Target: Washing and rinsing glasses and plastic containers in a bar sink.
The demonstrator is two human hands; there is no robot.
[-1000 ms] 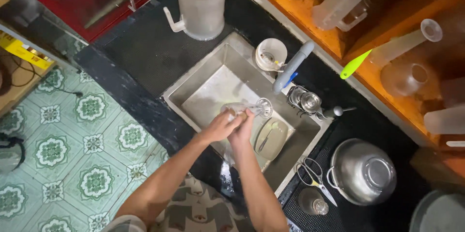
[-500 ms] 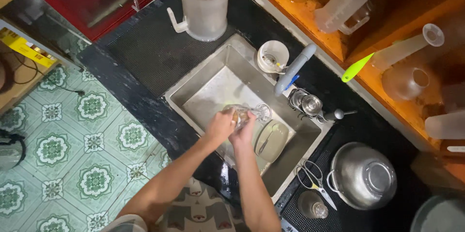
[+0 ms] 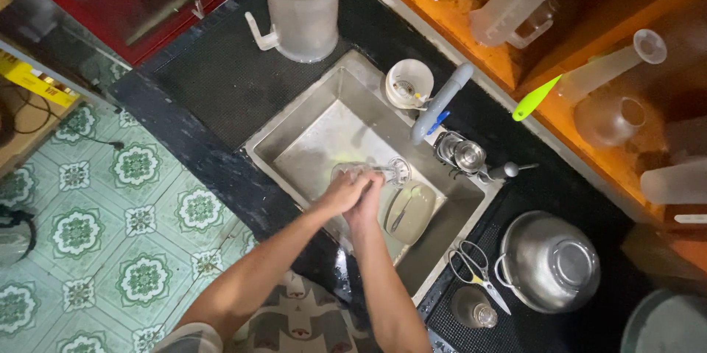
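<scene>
Both of my hands meet over the steel sink (image 3: 294, 148). My left hand (image 3: 340, 192) grips a clear glass (image 3: 349, 171) lying on its side above the basin. My right hand (image 3: 368, 198) presses against the same glass from the right, its fingers curled; what it holds inside the glass is hidden. A grey tap (image 3: 440, 102) reaches over the sink just beyond the glass. An oval plate (image 3: 409, 211) with a utensil on it lies in the sink, right of my hands.
A large frosted jug (image 3: 302, 3) stands behind the sink. A white cup (image 3: 409, 82) sits by the tap. Scissors (image 3: 475, 270), a steel pot (image 3: 549, 261) and a small jar (image 3: 471, 307) lie right of the sink. Plastic jugs fill the orange shelf (image 3: 471, 36).
My hands stay together on the glass over the sink and have shifted only slightly; the view has drifted a little.
</scene>
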